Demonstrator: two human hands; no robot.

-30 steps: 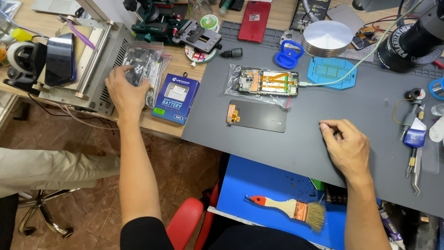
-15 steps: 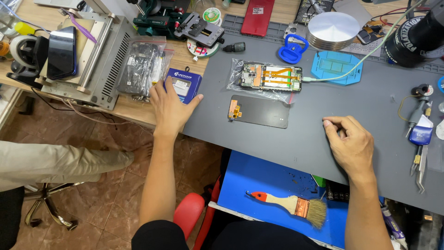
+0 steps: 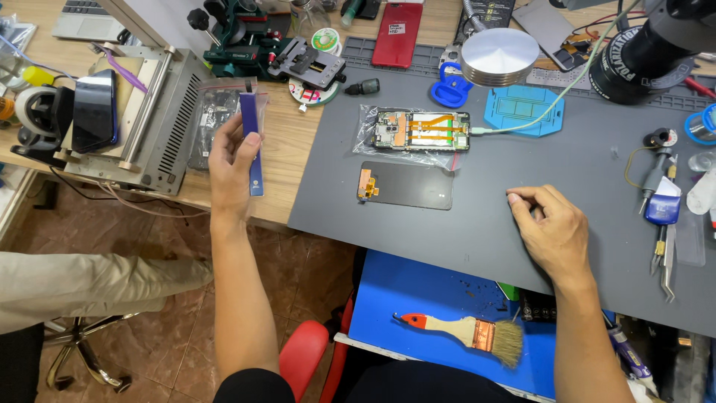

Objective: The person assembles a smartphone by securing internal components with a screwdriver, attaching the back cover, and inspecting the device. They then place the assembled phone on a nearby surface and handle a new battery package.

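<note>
**Blue box lifted off the surface, seen edge-on**

The left hand (image 3: 233, 160) now holds the slim blue box (image 3: 252, 142) up in the air, above the wooden edge of the surface (image 3: 298, 149). Half a second ago that box lay flat on the wood with the hand just arriving on it; a second ago the hand was further left, on the clear plastic bags (image 3: 212, 123). So the hand has gone from the bags to the box and raised it. The box is turned on edge towards the camera, its long side upright, pinched between thumb and fingers that close around its lower half; the hand is partly closed, not a fist.

The right hand (image 3: 556, 231) has barely moved across all three pictures. It rests on the grey mat (image 3: 485, 224), fingers curled with thumb and forefinger pressed together; whether something tiny sits between them cannot be told.

Between the two hands, on the mat, lie the dark phone screen (image 3: 406, 185) face down and, just behind it, the opened phone body (image 3: 421, 129) on a clear bag, with a cable attached. Neither has shifted. A paintbrush (image 3: 462, 332) lies on the blue tray (image 3: 418, 298) below the mat.
</note>
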